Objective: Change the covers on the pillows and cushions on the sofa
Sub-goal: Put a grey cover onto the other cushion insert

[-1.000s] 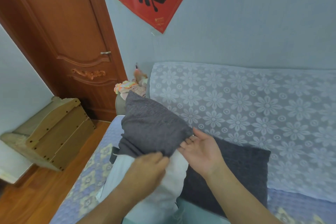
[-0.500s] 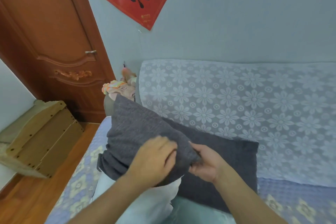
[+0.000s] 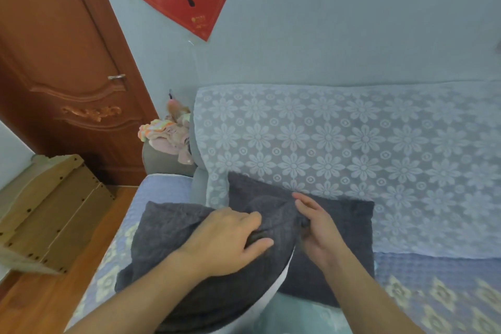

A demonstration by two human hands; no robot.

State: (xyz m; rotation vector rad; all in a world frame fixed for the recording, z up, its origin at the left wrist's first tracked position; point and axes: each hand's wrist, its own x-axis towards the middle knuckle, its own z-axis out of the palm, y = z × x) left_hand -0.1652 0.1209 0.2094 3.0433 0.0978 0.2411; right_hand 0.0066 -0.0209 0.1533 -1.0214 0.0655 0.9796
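Observation:
A dark grey cover lies over a white pillow insert, of which only a strip shows at the lower right edge. My left hand sits on top of it and grips a fold of the grey fabric between fingers and thumb. My right hand is at the cover's right edge, its thumb pinching the fabric while the fingers point up along it. A second dark grey cushion leans against the sofa back behind both hands.
The sofa back carries a pale lace throw; the seat has a blue quilted cover. Clothes are piled on the left armrest. A wooden box stands on the floor by the brown door.
The grey cover has come down over the white insert, hiding most of it. Both hands moved lower with it, and the pillow now lies flatter on the seat.

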